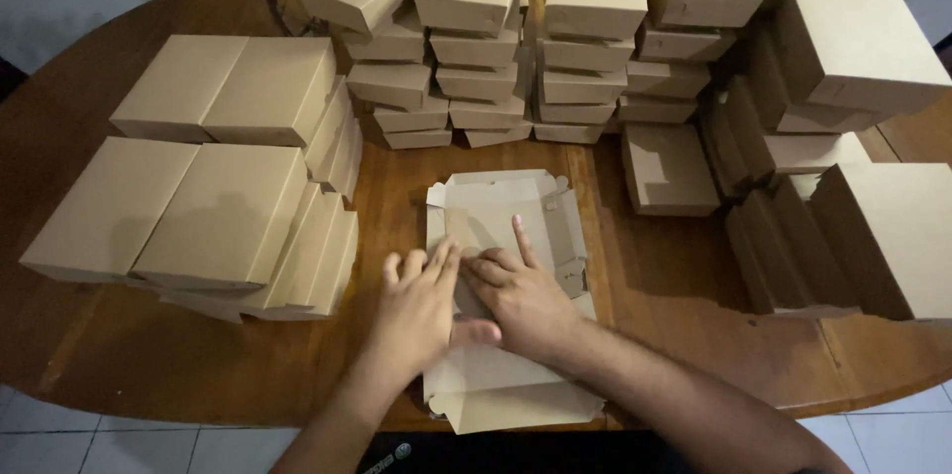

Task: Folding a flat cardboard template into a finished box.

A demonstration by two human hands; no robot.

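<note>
A round brown wooden table is crowded with stacks of folded tan cardboard boxes on three sides, walling in the middle. There, at the near edge, lies a flat unfolded tan cardboard box blank. Both hands press palm-down on it: left hand with fingers together, right hand with forefinger stretched forward.

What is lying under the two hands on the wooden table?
Under the left hand and right hand lies a flat, unfolded cardboard box blank, its flaps spread on the wooden table. The middle of the blank is covered by the hands, so its creases there cannot be seen.
</note>
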